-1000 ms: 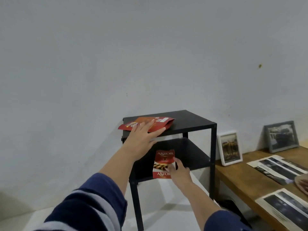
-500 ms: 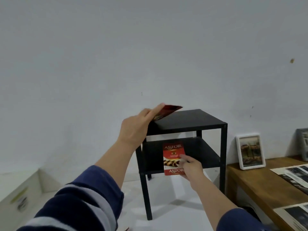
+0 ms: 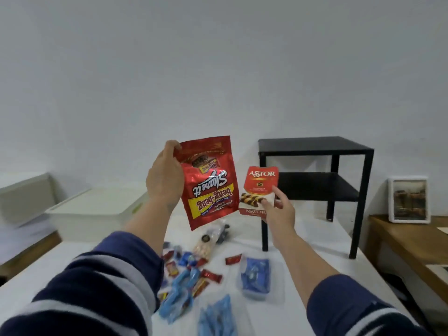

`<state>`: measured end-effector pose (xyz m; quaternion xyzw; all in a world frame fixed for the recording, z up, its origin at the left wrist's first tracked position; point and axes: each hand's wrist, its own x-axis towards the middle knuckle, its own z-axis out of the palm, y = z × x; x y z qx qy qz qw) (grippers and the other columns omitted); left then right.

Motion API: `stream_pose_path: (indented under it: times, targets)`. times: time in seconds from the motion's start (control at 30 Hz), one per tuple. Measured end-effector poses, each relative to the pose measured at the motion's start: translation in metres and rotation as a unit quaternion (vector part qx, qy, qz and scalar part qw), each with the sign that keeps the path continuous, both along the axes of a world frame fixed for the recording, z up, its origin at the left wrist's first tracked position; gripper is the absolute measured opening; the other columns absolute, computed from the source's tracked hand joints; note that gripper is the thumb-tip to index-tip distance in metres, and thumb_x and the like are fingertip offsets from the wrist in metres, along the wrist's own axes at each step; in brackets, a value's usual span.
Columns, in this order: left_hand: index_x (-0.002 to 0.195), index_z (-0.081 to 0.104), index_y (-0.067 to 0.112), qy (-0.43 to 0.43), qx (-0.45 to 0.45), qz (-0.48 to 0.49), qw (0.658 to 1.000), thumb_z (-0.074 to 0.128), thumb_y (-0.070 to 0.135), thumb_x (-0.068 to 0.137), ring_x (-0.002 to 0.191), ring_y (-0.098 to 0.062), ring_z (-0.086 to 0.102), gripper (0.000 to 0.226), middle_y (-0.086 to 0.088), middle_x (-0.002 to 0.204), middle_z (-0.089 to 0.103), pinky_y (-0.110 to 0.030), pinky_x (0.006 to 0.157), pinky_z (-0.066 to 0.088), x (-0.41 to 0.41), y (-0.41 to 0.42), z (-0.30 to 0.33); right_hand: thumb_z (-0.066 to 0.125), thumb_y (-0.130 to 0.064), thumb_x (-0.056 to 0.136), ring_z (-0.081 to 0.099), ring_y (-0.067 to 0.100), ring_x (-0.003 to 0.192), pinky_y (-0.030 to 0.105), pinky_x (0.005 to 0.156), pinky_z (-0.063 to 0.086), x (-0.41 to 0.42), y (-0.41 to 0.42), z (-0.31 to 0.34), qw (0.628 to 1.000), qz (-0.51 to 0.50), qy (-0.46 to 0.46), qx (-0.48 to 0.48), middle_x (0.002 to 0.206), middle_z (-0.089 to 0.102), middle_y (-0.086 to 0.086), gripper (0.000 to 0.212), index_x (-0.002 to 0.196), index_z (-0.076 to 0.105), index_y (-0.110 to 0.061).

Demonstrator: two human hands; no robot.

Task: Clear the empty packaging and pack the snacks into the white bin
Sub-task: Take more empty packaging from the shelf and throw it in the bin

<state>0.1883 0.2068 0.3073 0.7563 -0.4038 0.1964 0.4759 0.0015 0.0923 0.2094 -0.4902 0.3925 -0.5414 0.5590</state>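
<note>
Our left hand [image 3: 164, 177] grips a red pouch [image 3: 209, 181] upside down. Our right hand [image 3: 278, 208] pinches an Astor box [image 3: 258, 190] beside it, above scattered snacks [image 3: 191, 275].

We see black side table [image 3: 312, 151] centre-right | framed photo [image 3: 409, 200] far right | wooden bench [image 3: 412, 238] under it

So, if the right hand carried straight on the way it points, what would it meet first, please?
Probably the black side table. The right hand, gripping the Astor box, points forward and up toward its lower shelf, though depth is hard to judge.
</note>
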Motion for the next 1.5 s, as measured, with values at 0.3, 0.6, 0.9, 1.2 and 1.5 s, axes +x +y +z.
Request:
stream_pose_path:
  times: [0.3, 0.6, 0.9, 1.2, 1.5]
  targets:
    - [0.104, 0.059, 0.028, 0.112, 0.052, 0.07, 0.99, 0.045, 0.022, 0.099, 0.088, -0.018, 0.061, 0.016, 0.005, 0.109, 0.06, -0.025, 0.053, 0.044, 0.088, 0.177, -0.074, 0.065, -0.007, 0.086, 0.059, 0.021, 0.113, 0.039, 0.086, 0.057, 0.097, 0.129, -0.02, 0.982, 0.183, 0.028, -0.035, 0.126, 0.055, 0.0, 0.049, 0.105, 0.062, -0.052]
    - [0.104, 0.061, 0.031, 0.208, 0.012, 0.197, 0.958, 0.06, 0.015, 0.092, 0.089, -0.018, 0.066, 0.02, 0.004, 0.107, 0.064, -0.04, 0.068, 0.06, 0.169, 0.349, -0.118, 0.059, -0.003, 0.089, 0.064, 0.013, 0.078, 0.021, 0.059, 0.053, 0.244, 0.252, -0.048, 0.908, 0.413, 0.067, -0.024, 0.105, 0.059, 0.004, 0.047, 0.13, 0.055, -0.025]
    - [0.115, 0.063, 0.034, 0.252, 0.031, 0.373, 0.892, 0.062, 0.02, 0.09, 0.086, -0.013, 0.066, 0.028, 0.003, 0.105, 0.069, -0.033, 0.068, 0.058, 0.255, 0.466, -0.156, 0.063, -0.001, 0.086, 0.069, 0.023, 0.083, 0.029, 0.064, 0.056, 0.407, 0.35, -0.087, 0.803, 0.589, 0.09, -0.013, 0.113, 0.06, 0.015, 0.046, 0.123, 0.06, -0.028]
    - [0.11, 0.066, 0.033, 0.295, -0.019, 0.496, 0.817, 0.068, 0.013, 0.085, 0.094, -0.019, 0.061, 0.033, 0.002, 0.112, 0.066, -0.037, 0.082, 0.055, 0.301, 0.572, -0.202, 0.064, -0.003, 0.086, 0.063, 0.02, 0.079, 0.032, 0.067, 0.055, 0.526, 0.464, -0.117, 0.688, 0.71, 0.151, -0.011, 0.109, 0.054, 0.003, 0.048, 0.124, 0.059, -0.032]
    - [0.107, 0.067, 0.035, 0.364, -0.055, 0.523, 0.769, 0.072, 0.006, 0.079, 0.094, -0.022, 0.063, 0.041, -0.001, 0.113, 0.065, -0.041, 0.079, 0.058, 0.391, 0.699, -0.283, 0.063, -0.003, 0.086, 0.064, 0.016, 0.079, 0.021, 0.055, 0.053, 0.644, 0.597, -0.182, 0.623, 0.753, 0.21, 0.024, 0.116, 0.055, 0.006, 0.049, 0.126, 0.059, -0.031]
